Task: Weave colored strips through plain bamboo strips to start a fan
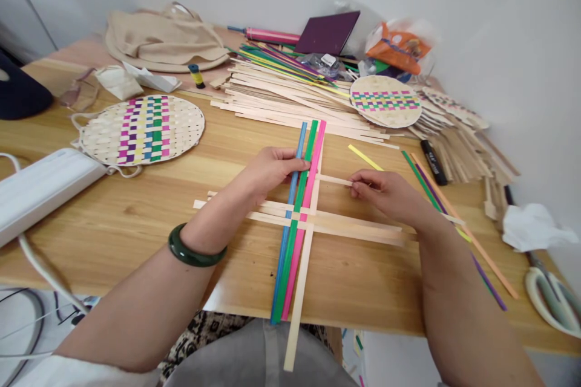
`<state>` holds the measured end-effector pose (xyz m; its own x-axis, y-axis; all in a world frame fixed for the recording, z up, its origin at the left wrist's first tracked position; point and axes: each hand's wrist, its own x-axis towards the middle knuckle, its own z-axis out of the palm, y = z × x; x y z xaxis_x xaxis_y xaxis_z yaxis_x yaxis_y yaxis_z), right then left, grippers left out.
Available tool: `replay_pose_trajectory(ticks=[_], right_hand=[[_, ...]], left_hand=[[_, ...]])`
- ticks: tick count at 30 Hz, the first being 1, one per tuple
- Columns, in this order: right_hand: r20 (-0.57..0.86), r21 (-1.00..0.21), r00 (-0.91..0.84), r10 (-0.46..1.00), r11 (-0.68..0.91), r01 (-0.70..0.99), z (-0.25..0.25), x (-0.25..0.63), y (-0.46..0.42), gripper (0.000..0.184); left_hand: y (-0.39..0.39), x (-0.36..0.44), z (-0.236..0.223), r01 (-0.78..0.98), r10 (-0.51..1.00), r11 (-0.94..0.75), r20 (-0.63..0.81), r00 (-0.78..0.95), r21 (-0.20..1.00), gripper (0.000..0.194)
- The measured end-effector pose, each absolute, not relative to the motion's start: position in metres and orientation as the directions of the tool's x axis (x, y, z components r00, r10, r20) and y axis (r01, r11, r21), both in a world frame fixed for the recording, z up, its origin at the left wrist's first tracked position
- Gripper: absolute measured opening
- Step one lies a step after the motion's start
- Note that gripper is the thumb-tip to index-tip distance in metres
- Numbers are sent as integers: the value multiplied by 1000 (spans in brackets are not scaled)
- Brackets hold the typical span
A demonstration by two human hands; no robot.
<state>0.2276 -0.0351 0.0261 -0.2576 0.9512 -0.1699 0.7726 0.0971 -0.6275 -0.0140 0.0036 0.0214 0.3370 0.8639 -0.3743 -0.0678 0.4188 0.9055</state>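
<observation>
My left hand [284, 168] pinches the upper part of the upright strips, its thumb over the blue strip [294, 184] and green strip [305, 175]. Beside them lie a pink strip [299, 242] and a plain bamboo strip [303, 284]. Lower down, pale cross strips [349, 227] interlace with these. In my right hand [374, 190], closed fingertips grip the end of another plain bamboo strip [333, 179], which runs left to the upright strips near my left thumb. How it passes behind my left fingers is hidden.
A woven oval fan [145, 130] and a white power strip [49, 190] lie at left. Behind are a bamboo strip pile [281, 97], a woven round piece [385, 101] and a beige bag [163, 39]. Scissors [551, 296], a black marker [433, 162] and coloured strips lie at right.
</observation>
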Motion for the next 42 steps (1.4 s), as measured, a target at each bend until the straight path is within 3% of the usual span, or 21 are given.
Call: replay_pose_trajectory(ticks=[10,18,26,34,39,42], right_hand=[[-152,-608,-256,955,114,786,28,228,-34,23],[-147,-625,-310,939,154,765,33,224,-38,24],[-182,-616,-317,931,143,774,40,224,-43,30],[-169,-589,-259,951,114,800,39,226,-41,29],[-183,-571,-238,954,94,816,37,227,-40,30],[-182,-568,-232,956,90,818,36,229,-40,30]], left_hand=[[5,-17,20,-53,845,450,-406,349,891,6],[4,-14,20,-144,798,531,-434,419,835,7],[4,-12,15,-132,835,501,-437,335,855,12],[7,-15,13,174,906,315,-350,240,933,25],[11,-18,20,116,902,353,-371,223,928,6],[12,-19,22,76,883,392,-398,250,917,6]])
